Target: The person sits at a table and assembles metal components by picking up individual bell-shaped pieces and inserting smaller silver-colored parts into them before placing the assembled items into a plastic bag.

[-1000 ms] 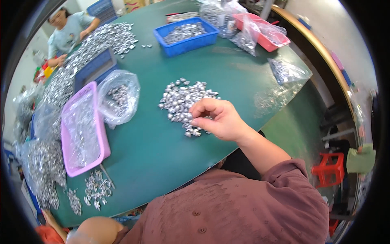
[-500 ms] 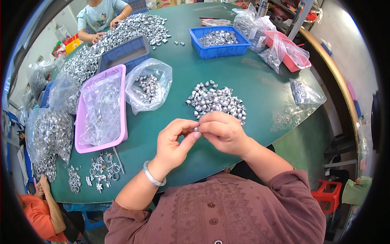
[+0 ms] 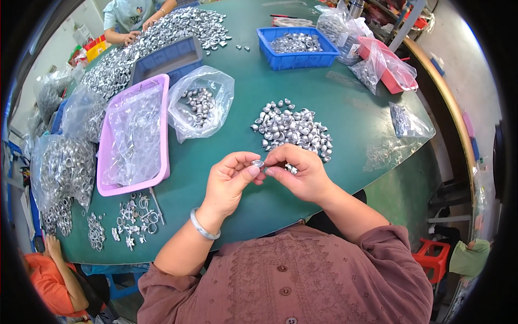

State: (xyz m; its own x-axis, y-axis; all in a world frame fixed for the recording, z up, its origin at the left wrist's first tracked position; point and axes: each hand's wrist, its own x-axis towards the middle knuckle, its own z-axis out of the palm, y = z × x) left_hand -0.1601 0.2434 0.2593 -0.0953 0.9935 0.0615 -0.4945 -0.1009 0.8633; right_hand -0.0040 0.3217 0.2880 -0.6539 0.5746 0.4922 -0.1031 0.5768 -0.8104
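Observation:
Between the thumb and forefinger of my left hand (image 3: pixel 229 179) is a small silver cup-shaped metal piece (image 3: pixel 257 162), tilted so its oval side shows. My right hand (image 3: pixel 305 175) meets it from the right, its thumb and fingertips pinched close to the piece. A bit of bright silver metal (image 3: pixel 291 169) shows in the curl of my right hand, its shape mostly hidden by the fingers. Just beyond my hands lies a loose heap of similar silver pieces (image 3: pixel 294 128) on the green table (image 3: pixel 237 121).
A clear bag (image 3: pixel 216 121) of pieces and a pink basket (image 3: pixel 165 129) stand left. Farther off are a blue tray (image 3: pixel 299 60), a red tray (image 3: pixel 396 81) and a large silver heap (image 3: pixel 178 32). Rings and castings (image 3: pixel 137 216) lie near left. Two co-workers' hands (image 3: pixel 129 38) (image 3: pixel 52 247) show.
The piece in my left fingers has turned and shows more of its oval side. My right hand has rolled a little, revealing silver metal in its curl. The whole view has shifted slightly.

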